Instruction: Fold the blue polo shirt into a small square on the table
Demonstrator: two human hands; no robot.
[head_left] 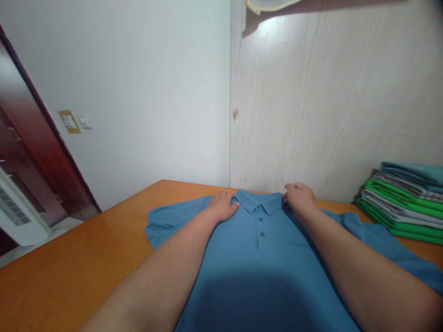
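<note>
Shirt [238,251] on table [90,265], cloth stack [406,203] at right

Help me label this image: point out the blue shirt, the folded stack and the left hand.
Blue shirt [261,260]: head view, its front, below the buttons.
Folded stack [404,205]: head view, its layered folded edges.
Left hand [221,208]: head view, the back of it.

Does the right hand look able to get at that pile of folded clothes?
Probably yes: the right hand is beside the collar of the blue shirt, and only a low-lying sleeve seems to lie between it and the pile.
</note>
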